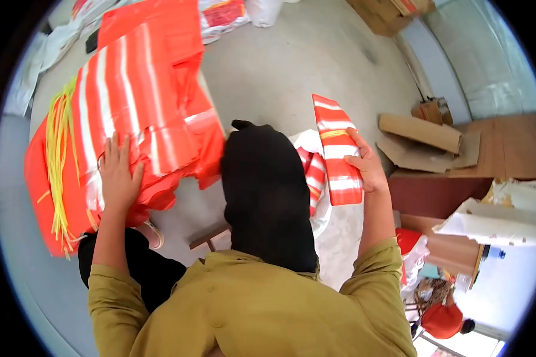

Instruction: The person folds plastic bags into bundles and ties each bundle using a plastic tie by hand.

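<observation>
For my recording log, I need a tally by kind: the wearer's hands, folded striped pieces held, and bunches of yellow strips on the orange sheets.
Wearer's hands (left hand, right hand): 2
Folded striped piece held: 1
Bunch of yellow strips on the orange sheets: 1
Total: 4

1. Bright, soft, fairly even light covers the floor (pixel 280 65); shadows are faint.
2. Brightest at lower right, where white glare washes out detail behind the far person (pixel 442 321), who looks soft.
3. Sheen shows on the orange sheets (pixel 170 65).
4. The black leg (pixel 268 196) loses detail.
5. Fisheye distortion bends the edges; corners are black.
</observation>
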Demonstrator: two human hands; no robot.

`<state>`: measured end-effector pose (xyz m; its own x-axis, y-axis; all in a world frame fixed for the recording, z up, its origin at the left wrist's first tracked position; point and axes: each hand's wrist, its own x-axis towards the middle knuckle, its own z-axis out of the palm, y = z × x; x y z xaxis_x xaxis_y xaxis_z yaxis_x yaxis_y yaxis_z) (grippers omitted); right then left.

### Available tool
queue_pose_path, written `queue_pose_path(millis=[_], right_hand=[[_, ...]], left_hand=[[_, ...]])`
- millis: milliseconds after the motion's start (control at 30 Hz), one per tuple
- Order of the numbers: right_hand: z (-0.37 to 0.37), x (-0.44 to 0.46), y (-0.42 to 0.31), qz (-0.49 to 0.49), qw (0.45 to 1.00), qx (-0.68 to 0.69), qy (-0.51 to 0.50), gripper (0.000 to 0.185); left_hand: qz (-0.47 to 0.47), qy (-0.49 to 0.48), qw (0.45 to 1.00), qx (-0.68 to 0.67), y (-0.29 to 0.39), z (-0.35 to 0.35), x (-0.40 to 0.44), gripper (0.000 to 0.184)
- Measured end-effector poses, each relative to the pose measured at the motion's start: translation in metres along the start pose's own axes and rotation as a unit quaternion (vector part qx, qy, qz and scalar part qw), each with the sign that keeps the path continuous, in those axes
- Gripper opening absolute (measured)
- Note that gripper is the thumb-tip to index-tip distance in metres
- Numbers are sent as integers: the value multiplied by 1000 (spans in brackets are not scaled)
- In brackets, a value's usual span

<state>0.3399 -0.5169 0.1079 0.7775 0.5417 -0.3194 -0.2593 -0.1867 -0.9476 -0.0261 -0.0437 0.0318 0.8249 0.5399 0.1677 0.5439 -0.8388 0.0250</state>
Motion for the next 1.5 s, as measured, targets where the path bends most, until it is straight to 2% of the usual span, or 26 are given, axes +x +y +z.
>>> queue_pose_path(millis=[133,233,300,333,500,600,633,700,767,833,933,967,1133,1167,1233,1300,1333,1500], right_hand=[[-31,-28,23,-8,997,47,66,81],[-52,-37,63,-68,993,62,77,83],[-52,-41,99,-44,994,62,80,83],[-51,-41,126,-15,994,71,82,83],[-43,-23,318,79,988,-52,120,83],[-26,-26,325,117,985,-28,127,82],[-16,-29,294,131,982,26,137,82],[-4,-30,260,112,978,91,147,82],[1,-31,253,52,981,115,147,83],[11,-19,251,101,980,100,143,84],[10,8,350,87,983,60,149,85],[9,17,400,73,986,3,151,85],[26,22,401,93,968,-161,171,80],[23,19,397,95,960,-219,148,77],[24,5,347,99,933,-331,100,72],[30,8,254,212,878,-430,16,69],[29,14,229,266,839,-473,-26,68],[21,56,252,-2,822,-568,31,72]], left_hand=[[9,2,1000,12,-3,5,0,75],[23,12,999,22,-6,7,-1,73],[21,6,999,24,-4,5,-1,72],[19,2,999,26,-4,5,-1,72],[36,11,999,23,-10,8,0,71],[37,-1,999,23,-7,5,1,71],[33,-6,999,24,-6,3,1,71],[32,-8,999,28,-5,3,2,71],[27,-10,999,30,-4,4,2,71],[29,-10,999,27,-3,2,2,71],[34,-8,999,21,-3,1,4,72],[35,-8,999,19,-4,1,3,72],[33,-11,999,29,-5,2,4,71],[35,-11,999,30,-6,3,3,72],[29,-17,999,25,-4,2,3,71],[23,-19,999,24,-2,0,4,71],[21,-20,999,25,-1,-1,4,71],[24,-23,999,25,-1,0,4,71]])
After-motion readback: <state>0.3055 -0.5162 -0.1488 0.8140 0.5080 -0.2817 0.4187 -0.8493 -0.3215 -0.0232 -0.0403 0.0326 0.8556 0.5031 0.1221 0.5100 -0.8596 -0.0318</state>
